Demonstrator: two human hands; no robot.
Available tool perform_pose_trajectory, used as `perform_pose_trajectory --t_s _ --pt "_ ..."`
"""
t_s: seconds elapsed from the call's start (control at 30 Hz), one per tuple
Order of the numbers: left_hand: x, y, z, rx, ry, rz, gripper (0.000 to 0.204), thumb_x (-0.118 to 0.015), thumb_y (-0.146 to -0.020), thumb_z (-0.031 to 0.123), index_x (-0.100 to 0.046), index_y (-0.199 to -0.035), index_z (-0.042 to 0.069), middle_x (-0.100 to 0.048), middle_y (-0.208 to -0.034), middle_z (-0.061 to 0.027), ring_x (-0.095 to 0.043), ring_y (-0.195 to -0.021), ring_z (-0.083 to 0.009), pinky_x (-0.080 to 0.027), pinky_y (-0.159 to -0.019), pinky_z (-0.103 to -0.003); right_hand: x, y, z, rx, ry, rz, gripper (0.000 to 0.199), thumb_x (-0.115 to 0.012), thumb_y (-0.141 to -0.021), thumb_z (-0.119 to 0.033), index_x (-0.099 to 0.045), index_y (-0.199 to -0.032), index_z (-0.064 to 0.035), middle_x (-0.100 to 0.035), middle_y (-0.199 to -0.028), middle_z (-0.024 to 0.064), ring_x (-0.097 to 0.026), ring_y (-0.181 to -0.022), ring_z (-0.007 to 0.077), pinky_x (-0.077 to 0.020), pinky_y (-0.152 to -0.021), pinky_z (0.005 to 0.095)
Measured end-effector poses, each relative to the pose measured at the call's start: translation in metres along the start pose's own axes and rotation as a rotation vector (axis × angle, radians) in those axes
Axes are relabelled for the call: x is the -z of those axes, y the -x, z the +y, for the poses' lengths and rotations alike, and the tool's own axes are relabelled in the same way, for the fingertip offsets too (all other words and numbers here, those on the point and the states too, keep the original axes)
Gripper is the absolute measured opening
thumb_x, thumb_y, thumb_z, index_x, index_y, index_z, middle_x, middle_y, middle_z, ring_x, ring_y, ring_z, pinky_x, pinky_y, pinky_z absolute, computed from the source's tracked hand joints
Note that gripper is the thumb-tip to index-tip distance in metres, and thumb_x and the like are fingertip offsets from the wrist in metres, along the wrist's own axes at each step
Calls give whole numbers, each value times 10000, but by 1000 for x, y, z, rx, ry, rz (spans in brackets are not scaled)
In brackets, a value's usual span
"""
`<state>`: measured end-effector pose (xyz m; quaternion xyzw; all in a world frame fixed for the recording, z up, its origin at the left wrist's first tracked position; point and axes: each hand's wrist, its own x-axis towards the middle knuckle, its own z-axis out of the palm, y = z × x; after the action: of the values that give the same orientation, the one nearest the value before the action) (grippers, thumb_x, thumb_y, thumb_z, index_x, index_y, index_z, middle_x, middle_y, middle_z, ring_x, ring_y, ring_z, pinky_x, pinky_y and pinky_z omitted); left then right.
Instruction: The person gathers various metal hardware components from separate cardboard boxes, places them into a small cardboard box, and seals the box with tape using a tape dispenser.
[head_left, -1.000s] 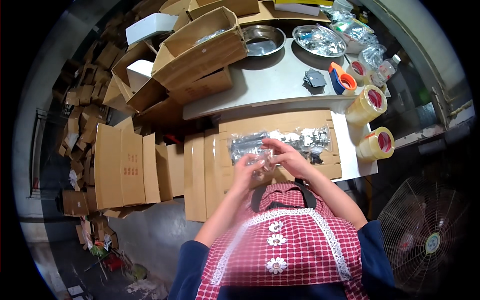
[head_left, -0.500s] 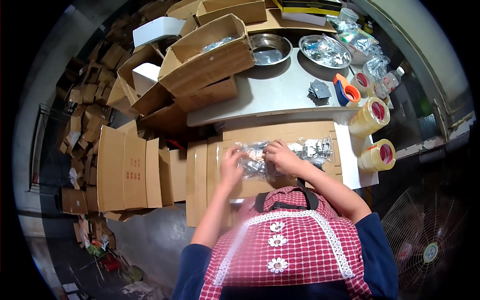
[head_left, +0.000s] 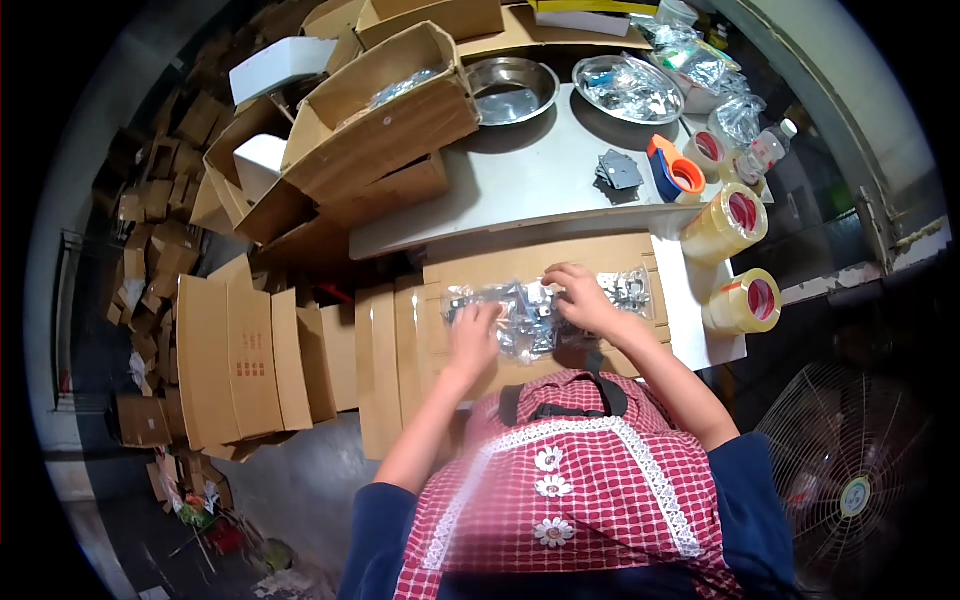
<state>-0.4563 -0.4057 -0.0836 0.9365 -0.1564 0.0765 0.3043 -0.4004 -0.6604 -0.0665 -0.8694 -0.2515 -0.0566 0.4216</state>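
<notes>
Clear plastic bags of small white, black and metallic parts (head_left: 530, 322) lie in a row across a flat cardboard piece (head_left: 535, 252) in front of me. My left hand (head_left: 474, 338) rests on the left part of the row, fingertips pointing away from me and slightly apart. Over the right part is my right hand (head_left: 588, 302), its thumb and fingers spread around the bagged parts. Neither hand visibly grips the plastic. What lies under the palms is hidden.
Rolls of clear tape (head_left: 728, 222) and an orange-and-blue tape dispenser (head_left: 676, 172) stand at the right. Dark flat plates (head_left: 619, 172), a steel bowl of parts (head_left: 629, 90) and another steel bowl (head_left: 512, 97) sit farther back. Open cartons (head_left: 390, 130) crowd the left; a fan (head_left: 850, 470) stands lower right.
My hands have loosened from a pinch on the plastic and now lie on the bags. The right hand moved slightly up and right relative to the cardboard. The whole view shifted a little.
</notes>
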Motion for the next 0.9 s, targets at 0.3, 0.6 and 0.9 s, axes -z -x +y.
perform_pose_trajectory --t_s 0.3,0.6,0.9 --pt "-2 1 -9 192 206 55 302 -710 -797 24 -680 -1095 67 -665 -986 -84 -649 -937 -228 -503 -879 -348 -20 -14 8 -216 80 -130 375 -718 -830 -277 -682 -1077 4 -671 -1070 213 -620 -1056 390 -490 -931 457" --pt "7 17 8 509 650 159 358 -725 -814 39 -672 -1168 26 -656 -1000 -25 -607 -972 -129 -488 -906 -285 56 31 40 -509 -269 261 328 -740 -829 -143 -672 -1136 -50 -651 -802 72 -632 -729 151 -519 -675 310" --pt "3 3 28 648 918 45 567 -599 -727 -44 -574 -1291 17 -600 -1182 -95 -563 -1131 -177 -483 -927 -287 69 52 40 -470 -119 381 282 -697 -854 -107 -632 -1116 -23 -680 -911 122 -666 -770 215 -531 -705 335"
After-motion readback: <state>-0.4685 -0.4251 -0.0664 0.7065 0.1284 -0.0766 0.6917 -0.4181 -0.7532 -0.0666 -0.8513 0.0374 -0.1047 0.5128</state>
